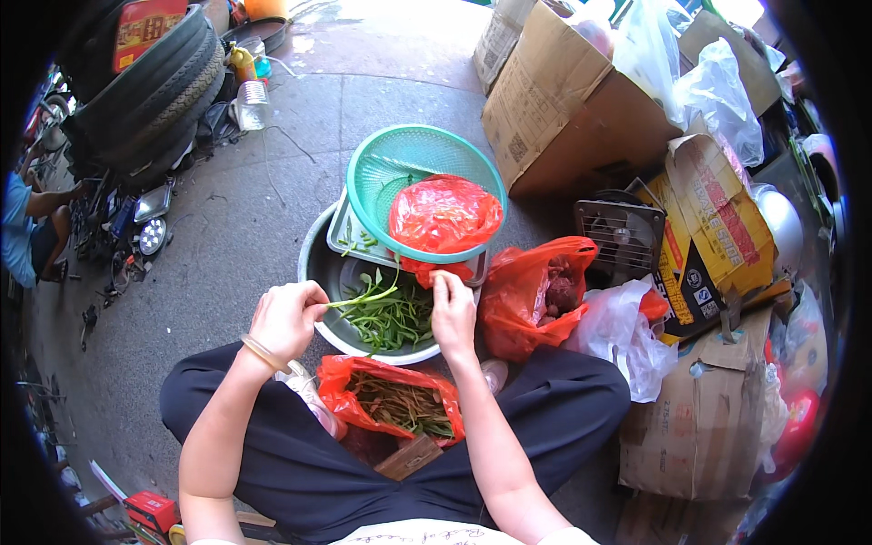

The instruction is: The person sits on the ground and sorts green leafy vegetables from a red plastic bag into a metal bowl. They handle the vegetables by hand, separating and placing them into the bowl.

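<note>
Your left grip (285, 318) pinches a slender, leafy green stem (365, 298) near frame centre, above a round grey basin (314, 262) of loose greens (391, 322); your right grip (453, 318) curls right of centre, its hold impossible to tell; a teal mesh plastic basket (371, 186) hides the basin's far side.

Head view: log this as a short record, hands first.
Left hand: holds a green stem
Right hand: at the basin's right side; whether it holds anything is unclear
Basin: contains loose leafy greens
Basket: green, beyond the hands, with a tied-looking red bag inside
Between the legs: an open red bag of brownish stems
Right of the basin: another red bag; cardboard box beyond
</note>
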`<state>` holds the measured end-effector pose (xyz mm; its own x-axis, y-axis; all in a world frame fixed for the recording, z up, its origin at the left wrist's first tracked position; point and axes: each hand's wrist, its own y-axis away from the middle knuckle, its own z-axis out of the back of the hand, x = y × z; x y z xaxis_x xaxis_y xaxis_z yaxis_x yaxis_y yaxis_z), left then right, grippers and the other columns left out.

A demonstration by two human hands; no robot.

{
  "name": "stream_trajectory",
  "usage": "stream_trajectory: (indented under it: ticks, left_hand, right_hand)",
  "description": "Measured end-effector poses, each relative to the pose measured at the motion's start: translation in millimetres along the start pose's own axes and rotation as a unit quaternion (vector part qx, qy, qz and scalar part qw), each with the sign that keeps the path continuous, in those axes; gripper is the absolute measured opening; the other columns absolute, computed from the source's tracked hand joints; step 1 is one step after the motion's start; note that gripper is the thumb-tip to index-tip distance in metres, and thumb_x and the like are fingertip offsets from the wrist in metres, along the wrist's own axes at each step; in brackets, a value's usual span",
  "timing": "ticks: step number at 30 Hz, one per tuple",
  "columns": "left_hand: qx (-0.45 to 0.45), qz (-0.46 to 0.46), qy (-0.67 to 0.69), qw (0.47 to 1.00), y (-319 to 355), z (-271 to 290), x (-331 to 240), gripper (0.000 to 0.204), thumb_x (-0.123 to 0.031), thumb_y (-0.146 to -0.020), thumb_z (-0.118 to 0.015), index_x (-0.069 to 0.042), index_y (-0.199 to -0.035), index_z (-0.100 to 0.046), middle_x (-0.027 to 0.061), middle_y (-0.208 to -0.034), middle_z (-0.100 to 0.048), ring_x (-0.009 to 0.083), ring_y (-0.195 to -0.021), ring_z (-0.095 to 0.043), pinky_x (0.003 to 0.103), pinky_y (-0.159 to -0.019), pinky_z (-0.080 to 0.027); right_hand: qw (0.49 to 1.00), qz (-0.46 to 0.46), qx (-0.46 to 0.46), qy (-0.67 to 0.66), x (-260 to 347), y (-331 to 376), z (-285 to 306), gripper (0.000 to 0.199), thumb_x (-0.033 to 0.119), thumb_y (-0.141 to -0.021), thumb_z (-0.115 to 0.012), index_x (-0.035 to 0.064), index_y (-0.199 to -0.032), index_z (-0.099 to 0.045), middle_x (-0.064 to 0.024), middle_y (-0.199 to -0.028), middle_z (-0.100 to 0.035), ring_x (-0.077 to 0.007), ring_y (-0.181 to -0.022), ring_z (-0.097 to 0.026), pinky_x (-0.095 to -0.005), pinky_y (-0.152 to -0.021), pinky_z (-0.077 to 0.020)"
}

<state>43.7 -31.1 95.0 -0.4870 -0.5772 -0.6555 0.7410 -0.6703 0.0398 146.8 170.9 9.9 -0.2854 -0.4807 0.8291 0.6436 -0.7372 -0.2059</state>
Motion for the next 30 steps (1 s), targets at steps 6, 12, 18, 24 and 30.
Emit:
stream_trajectory:
  ticks: [6,12,18,24,30]
  left_hand:
    - [-0.044,-0.06,-0.06,0.995,2.8,-15.0,2.4,0.005,-0.006,-0.072,-0.055,-0.002,-0.074,-0.058,0.0131,-0.063,-0.057,0.0312,-0.065,-0.056,0.039,-0.064,-0.044]
    - [-0.025,-0.026,-0.049,0.998,-1.3,-29.9,10.5,0.011,-0.01,-0.073,-0.054,-0.002,-0.075,-0.061,0.0138,-0.067,-0.06,0.0263,-0.062,-0.059,0.034,-0.061,-0.046]
    - [0.02,0.13,0.249,0.96,-17.1,-42.0,25.4,0.015,-0.008,-0.079,-0.05,0.004,-0.077,-0.06,0.0071,-0.066,-0.062,0.0106,-0.062,-0.06,0.023,-0.06,-0.047]
    - [0.059,0.136,0.332,0.932,-22.0,-34.9,28.5,0.013,-0.007,-0.08,-0.054,0.003,-0.088,-0.057,0.0077,-0.075,-0.061,0.0121,-0.07,-0.059,0.023,-0.065,-0.047]
    - [0.076,0.129,0.3,0.942,-11.8,-37.6,24.6,0.009,-0.008,-0.078,-0.059,0.001,-0.08,-0.056,0.0061,-0.073,-0.06,0.0115,-0.069,-0.059,0.023,-0.065,-0.046]
  right_hand:
    - [0.917,0.366,0.081,0.133,60.7,23.8,-19.7,0.031,0.017,-0.077,-0.057,0.0085,-0.107,-0.054,-0.0069,-0.107,-0.054,-0.025,-0.109,-0.042,-0.0394,-0.092,-0.028]
    - [0.905,0.373,0.091,0.182,57.4,41.4,-38.5,0.014,0.015,-0.069,-0.055,0.0098,-0.082,-0.055,-0.0003,-0.075,-0.052,-0.0177,-0.083,-0.047,-0.034,-0.074,-0.0335]
    - [0.97,0.235,0.013,0.053,41.0,38.8,-43.8,0.007,0.014,-0.075,-0.054,0.0089,-0.08,-0.055,-0.0037,-0.075,-0.054,-0.0227,-0.073,-0.048,-0.0351,-0.064,-0.0375]
    - [0.978,0.107,0.061,0.169,-18.9,33.7,-32.1,0.038,0.024,-0.082,-0.05,0.0042,-0.114,-0.047,-0.0156,-0.106,-0.054,-0.0298,-0.098,-0.048,-0.0386,-0.084,-0.0374]
    - [0.737,-0.12,0.631,0.21,-47.4,75.8,-16.5,0.025,0.024,-0.077,-0.052,0.0022,-0.081,-0.063,-0.0137,-0.075,-0.062,-0.0285,-0.075,-0.061,-0.0362,-0.07,-0.0471]
